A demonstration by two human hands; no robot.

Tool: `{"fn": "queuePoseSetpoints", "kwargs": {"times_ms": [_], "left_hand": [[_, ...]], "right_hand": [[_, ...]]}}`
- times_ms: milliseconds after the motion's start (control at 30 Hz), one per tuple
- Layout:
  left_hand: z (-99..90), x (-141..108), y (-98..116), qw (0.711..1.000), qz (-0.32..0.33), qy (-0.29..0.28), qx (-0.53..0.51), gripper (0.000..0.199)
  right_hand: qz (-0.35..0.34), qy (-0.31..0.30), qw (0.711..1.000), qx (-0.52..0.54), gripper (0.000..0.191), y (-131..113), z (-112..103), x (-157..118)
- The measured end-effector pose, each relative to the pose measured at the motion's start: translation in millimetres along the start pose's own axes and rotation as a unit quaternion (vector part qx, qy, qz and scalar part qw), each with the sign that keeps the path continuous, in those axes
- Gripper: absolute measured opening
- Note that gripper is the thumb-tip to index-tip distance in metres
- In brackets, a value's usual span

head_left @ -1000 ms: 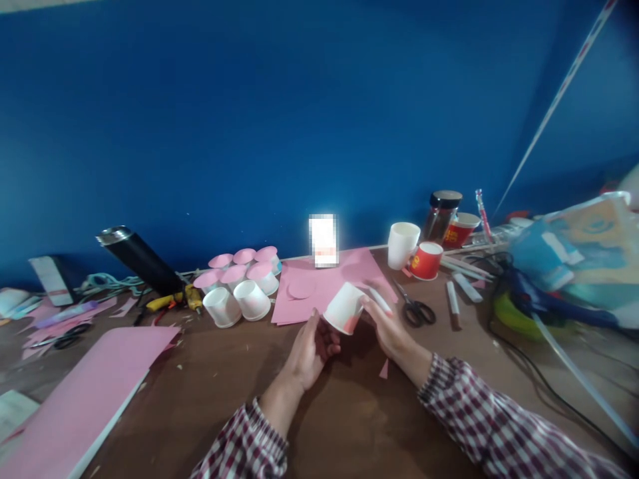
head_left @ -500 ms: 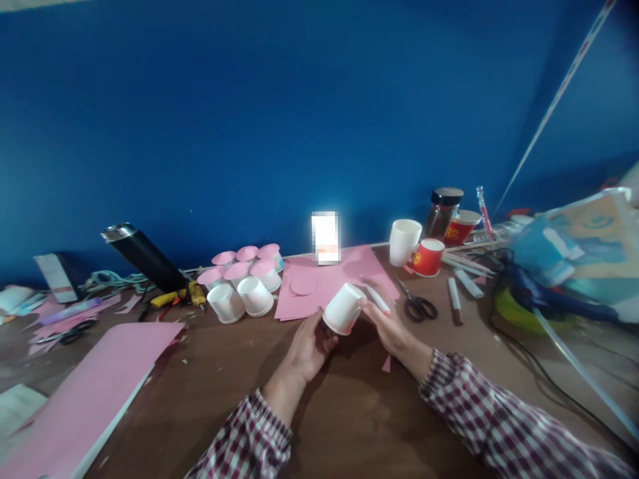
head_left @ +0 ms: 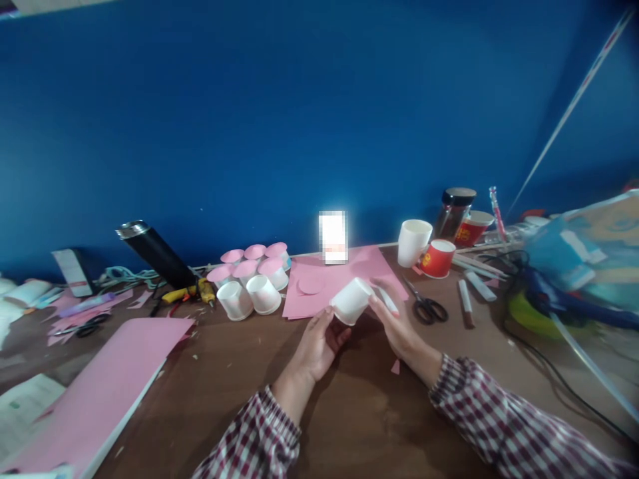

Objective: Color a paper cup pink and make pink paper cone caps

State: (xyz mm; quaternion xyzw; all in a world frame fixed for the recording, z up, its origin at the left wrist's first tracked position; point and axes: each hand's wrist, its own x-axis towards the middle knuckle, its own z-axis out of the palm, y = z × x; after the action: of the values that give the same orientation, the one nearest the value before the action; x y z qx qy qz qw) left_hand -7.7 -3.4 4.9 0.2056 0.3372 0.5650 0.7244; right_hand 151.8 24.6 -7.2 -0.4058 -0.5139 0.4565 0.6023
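Observation:
Over the near edge of the pink paper sheets (head_left: pixel 349 263), a white paper cup (head_left: pixel 351 301) is tilted, its base up to the right. My left hand (head_left: pixel 319 342) grips it at the lower left, around the rim. On the other side, the fingertips of my right hand (head_left: pixel 402 332) hold the cup near its base. A white marker-like stick (head_left: pixel 388 303) with an orange-red end shows just behind my right fingers; whether it touches them I cannot tell. Left of the sheets stand two upside-down white paper cups (head_left: pixel 263 295), with several pink-topped cups (head_left: pixel 246 269) behind.
Black-handled scissors (head_left: pixel 429 311), a white mug (head_left: pixel 414 243) and a red paper cup (head_left: pixel 438 259) sit to the right. At left are a black flask (head_left: pixel 157 253), a yellow glue gun (head_left: pixel 206 291) and a pink folder-like stack (head_left: pixel 104 392). A blue wall (head_left: pixel 299 120) rises behind.
The cup has tipped further over, its base turning up to the right. Both hands still hold it. The whole view has shifted slightly, so everything appears further right.

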Motion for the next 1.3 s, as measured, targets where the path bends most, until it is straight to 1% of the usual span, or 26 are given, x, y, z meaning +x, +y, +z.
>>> {"fn": "queuePoseSetpoints", "kwargs": {"times_ms": [167,300,367,500,667,833,933,1033,1133,1233,1300], "left_hand": [[1.0,-1.4,-0.8,1.0,-0.002,-0.009,0.013,0.023],[1.0,-0.6,0.4,1.0,-0.015,-0.021,0.014,0.023],[2.0,-0.2,1.4,0.999,-0.029,-0.014,0.005,0.025],[4.7,-0.2,3.6,0.998,-0.053,0.019,-0.016,0.027],[4.3,0.0,4.3,0.998,-0.053,0.017,-0.015,0.026],[4.1,0.0,4.7,0.997,-0.069,0.033,-0.02,0.027],[4.0,-0.3,5.1,0.997,-0.065,0.032,-0.024,0.026],[3.5,-0.4,5.4,0.997,-0.066,0.038,-0.025,0.024],[3.8,-0.6,5.5,0.997,-0.061,0.045,-0.034,0.021],[3.8,0.0,4.8,0.997,-0.047,0.039,-0.049,0.02],[2.5,1.3,3.5,0.997,-0.039,0.034,-0.061,0.018]], "right_hand": [[0.0,0.014,0.999,-0.035,0.042,-2.1,0.0,-0.8],[-0.004,0.01,0.999,-0.044,0.041,-2.5,0.3,-0.9],[-0.007,0.004,0.999,-0.044,0.039,-2.6,0.5,-0.7],[-0.013,-0.005,0.999,-0.049,0.038,-3.3,0.6,-0.3],[-0.008,-0.011,0.999,-0.033,0.037,-3.2,-0.2,0.1],[-0.01,-0.021,0.999,-0.035,0.037,-0.5,-1.2,0.1],[-0.007,-0.032,0.999,-0.032,0.039,1.1,-2.0,-0.8],[-0.019,-0.036,0.998,-0.044,0.038,1.0,-2.6,-1.4],[-0.024,-0.028,0.998,-0.055,0.036,0.3,-2.0,-0.9],[-0.01,-0.021,0.999,-0.024,0.037,0.6,-0.4,0.4],[-0.01,-0.003,1.0,-0.006,0.036,1.0,0.3,1.6]]}}
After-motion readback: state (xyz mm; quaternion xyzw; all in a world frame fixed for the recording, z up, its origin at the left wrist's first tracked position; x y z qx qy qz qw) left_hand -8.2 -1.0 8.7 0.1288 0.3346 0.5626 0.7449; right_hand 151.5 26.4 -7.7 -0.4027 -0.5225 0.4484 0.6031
